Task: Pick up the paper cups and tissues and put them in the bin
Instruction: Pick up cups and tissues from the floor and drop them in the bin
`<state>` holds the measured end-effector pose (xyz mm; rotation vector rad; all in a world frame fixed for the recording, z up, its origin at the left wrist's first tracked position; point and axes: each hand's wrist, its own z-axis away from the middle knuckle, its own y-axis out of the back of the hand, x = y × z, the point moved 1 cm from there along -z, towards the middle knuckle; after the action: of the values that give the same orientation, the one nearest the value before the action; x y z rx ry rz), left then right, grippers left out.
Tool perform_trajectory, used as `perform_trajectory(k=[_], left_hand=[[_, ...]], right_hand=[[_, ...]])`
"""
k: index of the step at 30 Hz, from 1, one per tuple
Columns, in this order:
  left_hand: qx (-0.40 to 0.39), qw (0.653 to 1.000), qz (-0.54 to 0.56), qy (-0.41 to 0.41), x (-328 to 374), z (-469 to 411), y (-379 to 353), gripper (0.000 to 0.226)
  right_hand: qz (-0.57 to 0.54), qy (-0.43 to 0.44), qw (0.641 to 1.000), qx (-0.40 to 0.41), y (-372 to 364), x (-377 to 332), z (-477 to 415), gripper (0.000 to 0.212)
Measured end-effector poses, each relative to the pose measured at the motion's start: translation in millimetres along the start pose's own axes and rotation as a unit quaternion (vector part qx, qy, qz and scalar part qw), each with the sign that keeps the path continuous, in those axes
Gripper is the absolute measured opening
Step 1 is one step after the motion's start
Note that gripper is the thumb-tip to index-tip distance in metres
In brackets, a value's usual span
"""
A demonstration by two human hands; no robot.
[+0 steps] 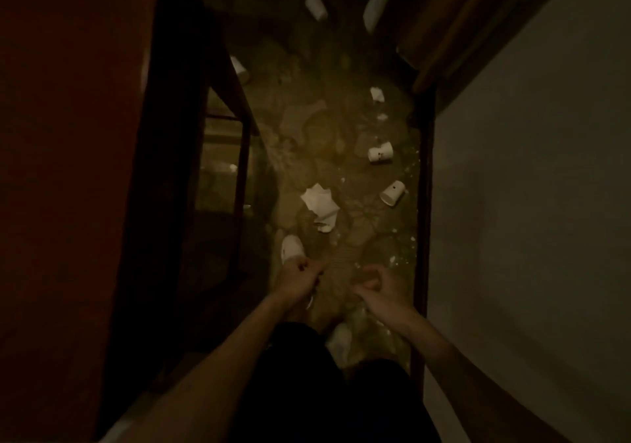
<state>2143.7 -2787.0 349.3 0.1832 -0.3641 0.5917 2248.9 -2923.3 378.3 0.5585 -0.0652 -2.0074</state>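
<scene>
Five paper cups [380, 152], two tissues [320, 201] on floor [317, 128].

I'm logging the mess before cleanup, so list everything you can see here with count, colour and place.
cups: five clear ones, white, on their sides; two by the right skirting, one at far top, one at the left by the furniture, one just ahead of the left hand.
tissues: one big crumpled white wad mid-floor, two smaller white pieces farther off on the right; more white bits nearer, too dim to name.
carpet: one, brownish, patterned, down the corridor.
furniture: dark wood, along the left.
wall: pale, on the right.
bin: none in view.
left hand: fingers curled shut, low centre; what it holds, if anything, is unclear.
right hand: fingers curled shut, beside it; likewise unclear.
</scene>
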Motion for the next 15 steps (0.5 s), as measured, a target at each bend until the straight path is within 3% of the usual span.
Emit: perform_trajectory(k=[7, 11, 15], left_hand=[[-0.004, 0.981, -0.185, -0.057, 3, -195, -4, 0.047], [-0.036, 0.959, -0.271, -0.073, -18, -291, -15, 0.029], [-0.023, 0.945, -0.307, -0.108, -39, -384, -27, 0.033]], right_hand=[[0.083, 0.062, 0.994, -0.039, -16, -11, -172, 0.050], [0.160, 0.063, 0.984, -0.052, -27, 11, -274, 0.061], [0.270, 0.121, 0.954, -0.044, -39, 43, -374, 0.072]])
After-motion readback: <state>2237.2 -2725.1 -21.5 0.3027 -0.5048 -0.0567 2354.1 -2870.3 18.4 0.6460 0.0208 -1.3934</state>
